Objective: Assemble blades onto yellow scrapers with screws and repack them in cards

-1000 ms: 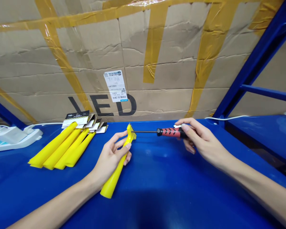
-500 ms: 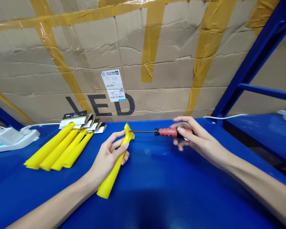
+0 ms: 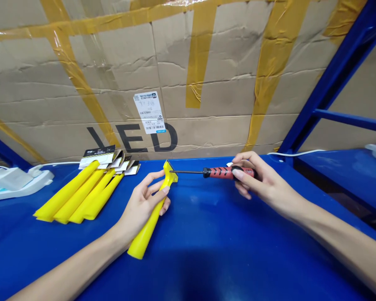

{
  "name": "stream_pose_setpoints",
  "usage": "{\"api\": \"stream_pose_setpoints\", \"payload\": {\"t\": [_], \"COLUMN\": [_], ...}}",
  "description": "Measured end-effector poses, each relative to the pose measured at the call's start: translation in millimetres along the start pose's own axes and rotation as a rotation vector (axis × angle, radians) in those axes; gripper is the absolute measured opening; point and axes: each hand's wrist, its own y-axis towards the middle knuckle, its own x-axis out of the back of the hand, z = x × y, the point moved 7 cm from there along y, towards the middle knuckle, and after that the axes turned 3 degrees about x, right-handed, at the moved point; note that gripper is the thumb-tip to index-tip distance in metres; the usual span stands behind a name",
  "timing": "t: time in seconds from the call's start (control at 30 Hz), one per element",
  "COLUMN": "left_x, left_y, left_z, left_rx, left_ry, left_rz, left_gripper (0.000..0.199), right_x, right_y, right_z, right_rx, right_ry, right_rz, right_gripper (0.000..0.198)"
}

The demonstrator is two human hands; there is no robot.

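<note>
My left hand (image 3: 150,196) is closed around the neck of a yellow scraper (image 3: 144,234), whose long handle slants down toward me and whose wide head points up. In my right hand (image 3: 260,179) is a screwdriver (image 3: 217,172) with a red and black handle, held level between thumb and fingers. Its thin dark shaft reaches left, and the tip meets the scraper's head. Whether the tip sits in a screw is too small to tell. Several more yellow scrapers (image 3: 78,194) with card tags lie side by side at the left.
A blue shelf surface (image 3: 225,251) lies under my hands. Behind it stands a taped cardboard box (image 3: 219,129) marked LED, with a white label (image 3: 149,113). A white power strip (image 3: 21,184) is at far left. Blue metal uprights (image 3: 326,79) frame the right side.
The screwdriver's handle has turned, and the fingers of my right hand have shifted slightly right around it. My left hand and the scraper stay nearly still.
</note>
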Motion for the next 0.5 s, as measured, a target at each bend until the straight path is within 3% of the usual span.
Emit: {"api": "stream_pose_setpoints", "payload": {"t": [0.13, 0.33, 0.5], "left_x": [-1.9, 0.8, -3.6], "left_y": [0.7, 1.9, -0.8], "left_z": [1.6, 1.7, -0.2], "left_rx": [0.016, 0.016, 0.02], "left_ry": [0.002, 0.015, 0.02], "left_rz": [0.02, 0.011, 0.028], "left_gripper": [0.059, 0.06, 0.059], "right_x": [5.8, 0.8, 6.8], "right_y": [-1.0, 0.6, -0.2], "right_z": [-3.1, 3.0, -2.4], "right_rx": [-0.044, 0.053, -0.048], "right_ry": [-0.084, -0.031, -0.107], "right_rz": [-0.086, 0.044, -0.068], "right_gripper": [0.037, 0.039, 0.037]}}
